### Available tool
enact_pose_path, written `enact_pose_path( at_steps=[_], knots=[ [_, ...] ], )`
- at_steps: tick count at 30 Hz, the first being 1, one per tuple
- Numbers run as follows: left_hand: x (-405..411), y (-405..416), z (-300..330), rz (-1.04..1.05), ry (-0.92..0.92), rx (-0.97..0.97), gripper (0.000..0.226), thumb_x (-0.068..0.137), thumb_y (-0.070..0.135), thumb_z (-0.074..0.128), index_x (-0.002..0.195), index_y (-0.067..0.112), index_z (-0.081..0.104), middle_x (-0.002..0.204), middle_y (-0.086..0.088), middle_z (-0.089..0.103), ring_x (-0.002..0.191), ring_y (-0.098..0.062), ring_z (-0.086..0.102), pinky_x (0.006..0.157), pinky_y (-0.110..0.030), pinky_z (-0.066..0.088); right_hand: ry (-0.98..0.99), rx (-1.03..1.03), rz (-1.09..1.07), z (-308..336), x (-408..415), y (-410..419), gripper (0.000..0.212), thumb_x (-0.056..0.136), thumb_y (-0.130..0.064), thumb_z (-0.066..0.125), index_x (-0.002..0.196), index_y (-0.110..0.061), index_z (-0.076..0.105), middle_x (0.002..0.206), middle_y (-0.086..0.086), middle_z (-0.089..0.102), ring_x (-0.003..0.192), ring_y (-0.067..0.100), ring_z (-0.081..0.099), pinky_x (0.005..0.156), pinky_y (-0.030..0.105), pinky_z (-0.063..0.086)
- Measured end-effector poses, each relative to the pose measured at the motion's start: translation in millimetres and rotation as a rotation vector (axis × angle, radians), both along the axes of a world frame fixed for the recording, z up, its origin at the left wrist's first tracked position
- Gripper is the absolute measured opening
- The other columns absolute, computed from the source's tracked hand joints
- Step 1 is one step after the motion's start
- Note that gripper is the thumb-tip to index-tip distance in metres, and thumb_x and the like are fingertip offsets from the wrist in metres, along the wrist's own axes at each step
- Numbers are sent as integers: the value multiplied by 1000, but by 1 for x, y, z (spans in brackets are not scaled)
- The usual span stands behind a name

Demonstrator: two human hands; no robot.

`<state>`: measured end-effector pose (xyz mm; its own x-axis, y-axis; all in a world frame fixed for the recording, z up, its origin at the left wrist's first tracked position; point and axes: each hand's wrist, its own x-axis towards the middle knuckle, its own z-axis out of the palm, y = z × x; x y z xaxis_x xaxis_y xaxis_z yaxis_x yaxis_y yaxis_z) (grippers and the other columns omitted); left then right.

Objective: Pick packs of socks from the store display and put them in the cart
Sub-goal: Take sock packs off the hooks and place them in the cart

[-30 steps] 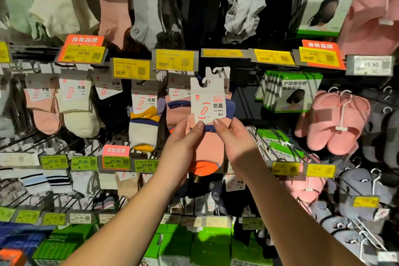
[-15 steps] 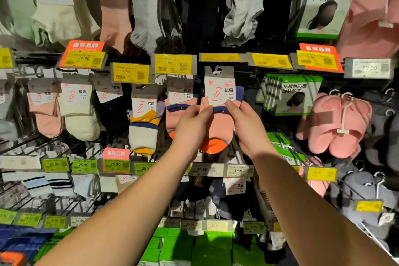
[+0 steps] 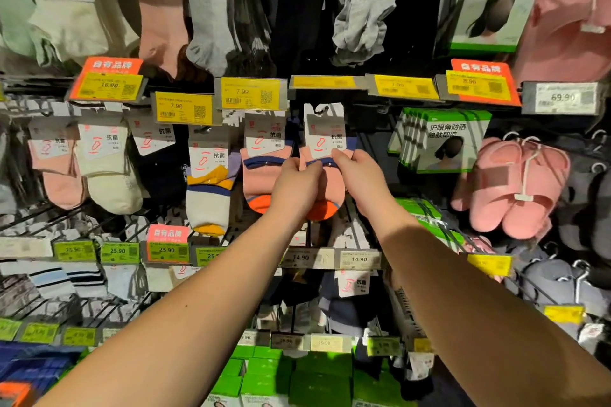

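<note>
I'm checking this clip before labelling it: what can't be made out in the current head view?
- Cart: outside the head view.
- Hook carrying the sock pack: hidden by its card, so on or off is unclear.
- Pack's middle: covered by the left hand and right hand.
- Yellow price tag above: print blurred.

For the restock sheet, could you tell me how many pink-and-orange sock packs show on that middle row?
2 at least: one pack held by the left hand and right hand, and one hanging just left of it. More may hang hidden behind.
</note>
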<state>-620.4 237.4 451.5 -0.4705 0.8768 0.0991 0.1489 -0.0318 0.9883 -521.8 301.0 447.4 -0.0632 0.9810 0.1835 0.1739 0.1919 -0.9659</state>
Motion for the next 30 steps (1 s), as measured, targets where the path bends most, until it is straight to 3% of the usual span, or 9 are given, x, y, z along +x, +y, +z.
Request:
enact_pose_path(
  at_steps=[4,7,9,12,18,21,23,26,30],
  knots=[
    [4,11,-1,3,37,-47,23,94,19,55,116,14,49,93,-3,65,86,-22,62,71,-32,47,-137,27,-64,0,-4,18,32,97,-39,57,79,-17,44,80,1,53,79,23,52,56,30,34],
    [6,16,-1,26,73,-60,37,93,16,54,129,11,48,116,-9,65,96,-27,60,73,-31,42,-207,38,-72,0,-7,25,29,98,-40,56,94,-13,46,80,-3,50,79,21,50,52,28,30],
    [9,16,1,32,104,-79,43,94,16,53,136,10,45,116,-4,59,94,-25,55,70,-27,38,-243,44,-73,-2,-8,26,30,98,-41,55,99,-12,46,80,-4,49,76,19,50,51,28,29],
    [10,14,1,15,119,-103,49,94,15,53,141,10,43,119,-6,59,92,-24,56,57,-25,37,-309,34,-73,-3,-6,23,41,100,-47,51,113,-8,51,93,2,56,80,21,52,53,29,32],
    [11,-12,-14,-59,157,-101,45,92,15,54,136,7,47,132,-15,57,115,-33,60,75,-33,49,-378,6,-63,-15,12,1,61,95,-58,54,132,-9,49,121,8,62,97,22,55,71,31,37],
    [10,-44,-25,-127,269,-41,52,98,21,56,147,11,42,142,-9,52,128,-27,53,99,-33,47,-359,7,-95,-24,28,-27,62,93,-56,58,137,-12,49,124,5,61,106,22,59,77,29,39],
    [10,-65,-36,-187,322,-26,41,99,24,56,139,17,51,124,-7,62,109,-22,60,81,-23,46,-331,-10,-115,-37,41,-56,47,95,-46,60,128,-14,54,109,-2,62,96,17,59,71,28,42],
    [11,-93,-64,-345,271,-51,15,99,19,57,114,18,59,91,2,62,75,-6,57,59,-20,42,-395,-26,-82,-69,69,-103,12,98,-29,60,107,-21,61,86,-9,58,81,10,54,62,10,38],
    [28,-117,-106,-513,361,-132,26,104,23,50,128,18,60,112,5,56,94,-8,53,70,-15,41,-572,-142,-80,-109,109,-168,27,102,-28,55,115,-7,65,102,7,62,97,24,61,82,31,45]
  ],
)
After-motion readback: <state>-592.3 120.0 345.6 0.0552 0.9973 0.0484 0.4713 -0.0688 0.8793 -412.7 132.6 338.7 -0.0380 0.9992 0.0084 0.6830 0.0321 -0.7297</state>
